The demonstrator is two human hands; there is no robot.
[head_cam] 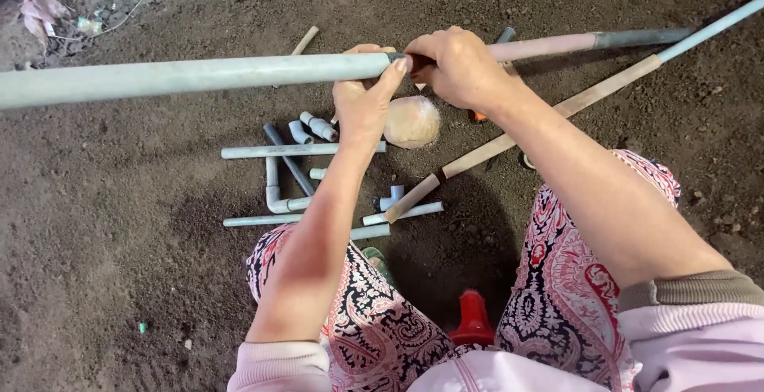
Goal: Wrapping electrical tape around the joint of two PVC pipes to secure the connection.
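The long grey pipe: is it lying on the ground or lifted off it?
Lifted. The long grey pipe runs level above the soil, its end gripped by the left hand and right hand.

Pale pink sleeves (280, 364), olive-cuffed; red-black paisley trousers (565, 288).

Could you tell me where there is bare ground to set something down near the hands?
Bare soil lies left of the short pipe pieces, below the long grey pipe. More lies at upper right, above it. It is crowded under both hands, around the round ball and fittings.
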